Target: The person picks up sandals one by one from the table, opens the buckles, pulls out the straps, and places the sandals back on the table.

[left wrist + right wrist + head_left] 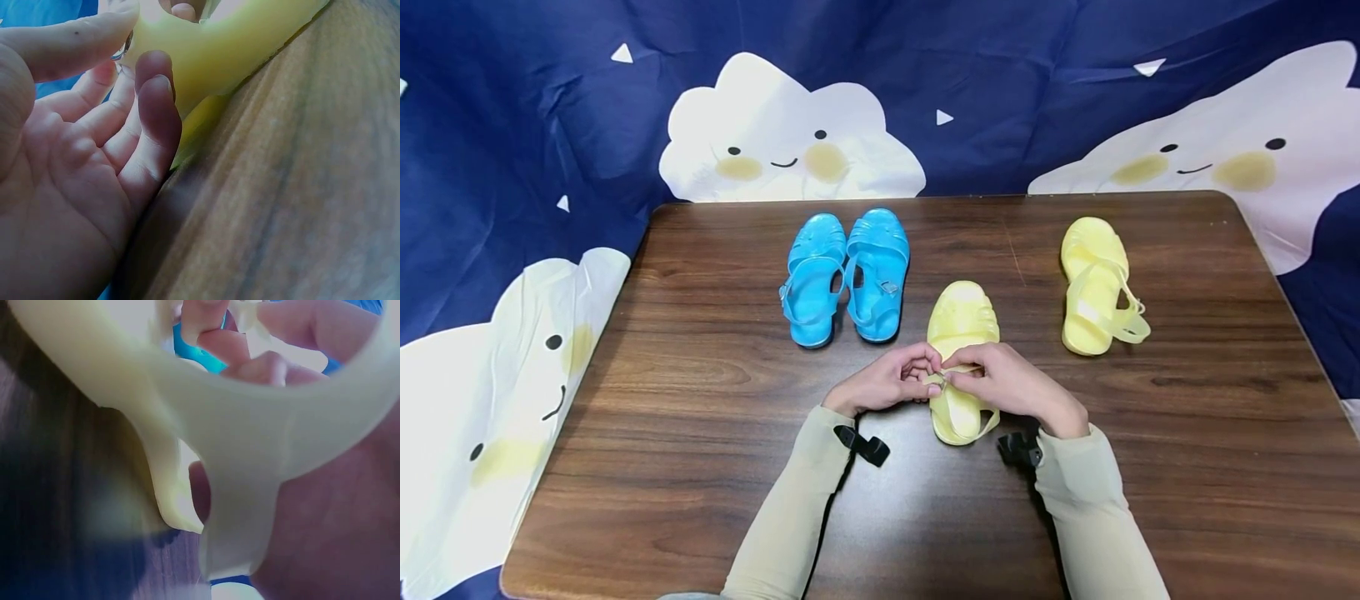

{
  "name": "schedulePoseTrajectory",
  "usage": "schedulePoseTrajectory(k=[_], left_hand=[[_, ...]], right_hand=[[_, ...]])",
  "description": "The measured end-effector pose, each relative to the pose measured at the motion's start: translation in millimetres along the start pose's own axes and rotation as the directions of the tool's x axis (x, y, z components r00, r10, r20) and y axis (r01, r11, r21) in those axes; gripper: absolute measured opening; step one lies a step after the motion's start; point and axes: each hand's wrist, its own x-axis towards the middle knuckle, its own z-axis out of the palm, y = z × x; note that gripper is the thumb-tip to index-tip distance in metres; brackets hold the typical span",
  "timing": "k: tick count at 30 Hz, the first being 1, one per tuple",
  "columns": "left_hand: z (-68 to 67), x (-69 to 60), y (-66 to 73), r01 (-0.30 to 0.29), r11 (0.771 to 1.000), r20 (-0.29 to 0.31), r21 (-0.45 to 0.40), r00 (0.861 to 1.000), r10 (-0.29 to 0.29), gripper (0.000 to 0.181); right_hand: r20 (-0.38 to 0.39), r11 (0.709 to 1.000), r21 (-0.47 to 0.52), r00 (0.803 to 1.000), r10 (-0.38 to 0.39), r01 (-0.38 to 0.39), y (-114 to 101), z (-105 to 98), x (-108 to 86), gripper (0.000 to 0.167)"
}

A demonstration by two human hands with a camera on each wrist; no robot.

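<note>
A yellow jelly sandal [964, 312] lies on the table between my hands, toe pointing away. My left hand [897, 380] pinches its strap near a small metal buckle [940, 380] on the left side. From the other side my right hand [1009, 382] pinches the strap end with thumb and forefinger, close to the left fingertips. In the left wrist view, the left hand [81, 144] has its other fingers bent beside the sandal's yellow side [212, 56]. A pale heel strap [237, 419] crosses the right wrist view and hides much of the right hand [337, 506].
A second yellow sandal [1093, 242] lies at the right with its strap hanging out sideways. Two blue sandals [816, 240] stand side by side at the back, left of centre. The brown wooden table [700, 400] meets a dark blue cloud-print curtain [985, 75] behind.
</note>
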Motion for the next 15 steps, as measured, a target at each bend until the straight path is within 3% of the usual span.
schedulePoseTrajectory(k=[15], left_hand=[[0.0,0.3,0.9,0.024,0.999,-0.008,0.04,1.0,-0.024,0.019]], right_hand=[[0.01,0.996,0.076,0.999,0.041,-0.042,-0.1,-0.8,1.0,0.02]])
